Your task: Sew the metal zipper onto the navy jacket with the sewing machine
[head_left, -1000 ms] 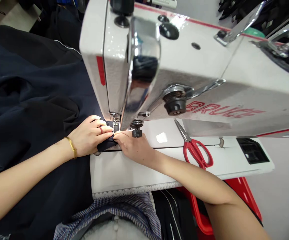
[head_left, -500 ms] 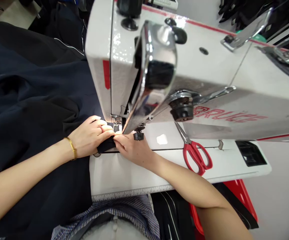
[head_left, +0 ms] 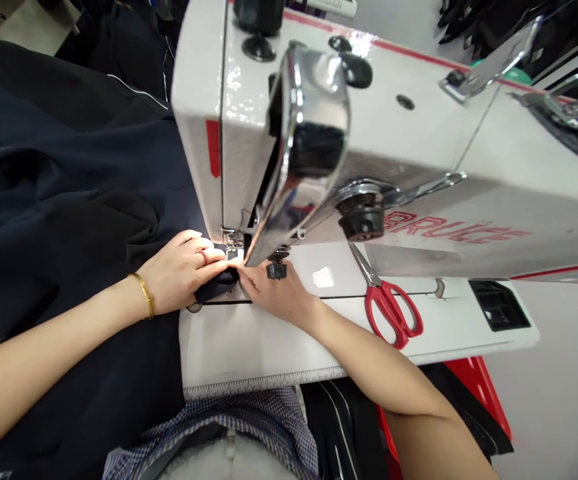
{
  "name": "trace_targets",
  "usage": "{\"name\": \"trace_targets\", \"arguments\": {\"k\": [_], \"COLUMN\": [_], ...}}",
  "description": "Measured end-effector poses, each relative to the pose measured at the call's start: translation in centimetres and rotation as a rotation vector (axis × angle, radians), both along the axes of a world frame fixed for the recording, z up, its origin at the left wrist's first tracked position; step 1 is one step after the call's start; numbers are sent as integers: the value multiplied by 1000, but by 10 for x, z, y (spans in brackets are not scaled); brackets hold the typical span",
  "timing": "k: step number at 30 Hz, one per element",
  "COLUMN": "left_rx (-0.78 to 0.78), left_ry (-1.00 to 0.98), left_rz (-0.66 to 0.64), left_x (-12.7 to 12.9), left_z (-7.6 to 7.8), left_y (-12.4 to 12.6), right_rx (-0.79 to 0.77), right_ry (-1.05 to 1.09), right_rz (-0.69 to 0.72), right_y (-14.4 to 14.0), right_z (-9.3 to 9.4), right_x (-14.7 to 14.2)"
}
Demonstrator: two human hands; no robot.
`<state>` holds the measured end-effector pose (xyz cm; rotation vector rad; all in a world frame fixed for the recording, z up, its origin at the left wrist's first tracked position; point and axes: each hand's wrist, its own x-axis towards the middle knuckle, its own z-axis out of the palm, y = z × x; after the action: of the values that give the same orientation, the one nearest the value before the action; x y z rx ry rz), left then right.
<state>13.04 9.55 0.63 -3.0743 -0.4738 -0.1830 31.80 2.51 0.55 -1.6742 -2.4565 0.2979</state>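
A white sewing machine (head_left: 393,153) stands over its white bed, its presser foot (head_left: 232,239) down by the lit needle area. Dark navy fabric (head_left: 69,160) spreads over the left side, and a small folded end (head_left: 216,285) of it lies under my fingers. My left hand (head_left: 181,272), with a gold bangle at the wrist, is closed on this cloth just left of the presser foot. Close in front of the foot, my right hand (head_left: 273,290) pinches the cloth's edge, thumb and fingers together; the machine's chrome lever partly covers its fingertips.
Red-handled scissors (head_left: 391,310) lie on the bed right of my right hand. A ruler strip (head_left: 263,380) runs along the front edge. A red bin (head_left: 481,390) with dark cloth sits below at right. Dark pieces hang at the upper right.
My right hand has shifted slightly right, and the small folded cloth end has changed shape between the hands. My left hand stays nearly in place.
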Motion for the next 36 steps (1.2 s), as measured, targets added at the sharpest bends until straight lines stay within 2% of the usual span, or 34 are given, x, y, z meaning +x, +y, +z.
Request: {"name": "trace_targets", "arguments": {"k": [6, 10, 15, 21, 31, 36], "left_rx": [5, -6, -7, -11, 16, -28], "left_ry": [-9, 2, 3, 49, 53, 47], "left_rz": [-1, 0, -12, -39, -48, -27], "left_x": [0, -1, -2, 0, -1, -2], "left_z": [-1, 0, 4, 9, 7, 4], "left_y": [0, 0, -1, -4, -5, -5], "right_rx": [57, 100, -15, 2, 40, 12], "right_ry": [-112, -104, -22, 58, 83, 43], "right_rz": [74, 149, -14, -149, -173, -114], "right_y": [4, 8, 14, 23, 23, 20], "right_z": [2, 1, -8, -24, -26, -21], "right_x": [7, 6, 3, -1, -3, -4]}}
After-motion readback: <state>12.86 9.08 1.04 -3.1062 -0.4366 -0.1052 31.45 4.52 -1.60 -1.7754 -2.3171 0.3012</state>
